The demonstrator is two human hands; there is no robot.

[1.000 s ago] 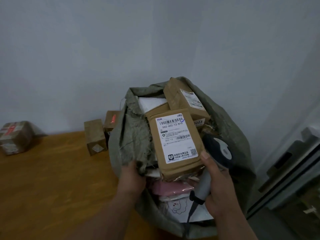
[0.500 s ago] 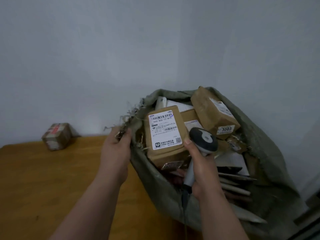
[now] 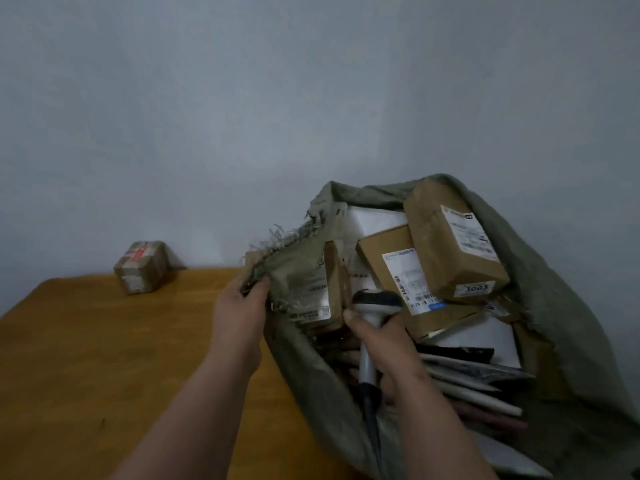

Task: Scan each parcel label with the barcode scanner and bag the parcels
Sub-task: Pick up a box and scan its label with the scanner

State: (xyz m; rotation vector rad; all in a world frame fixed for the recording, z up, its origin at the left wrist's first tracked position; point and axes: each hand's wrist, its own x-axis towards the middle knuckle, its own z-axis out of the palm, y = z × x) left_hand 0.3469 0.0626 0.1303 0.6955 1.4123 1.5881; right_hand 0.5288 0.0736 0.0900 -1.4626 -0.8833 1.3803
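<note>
A grey-green woven sack [image 3: 540, 271] was seen standing open at the right end of a wooden tabletop [image 3: 104, 358], packed with parcels. Its frayed near rim was gripped by the left hand [image 3: 239, 306], the fingers [image 3: 258, 285] curled over the cloth and folding it across a brown labelled parcel [image 3: 329, 289] inside the mouth. A grey barcode scanner [image 3: 375, 306] was held upright in the right hand [image 3: 391, 355], the fingers wrapped around its handle and the thumb laid along the front, with the dark head raised just beside that parcel. Deeper in the sack, a kraft-paper parcel marked "3003" [image 3: 453, 244] was stacked on top, tilted against the far wall, and a second cardboard box with a white label [image 3: 398, 268] was wedged beneath it. White mailers [image 3: 481, 337] and flat envelopes [image 3: 478, 386] were layered below them towards the right side. Outside the sack, a small taped box [image 3: 143, 266] with red markings was left alone at the far left of the tabletop, against the pale wall [image 3: 311, 98] and well apart from the sack.
</note>
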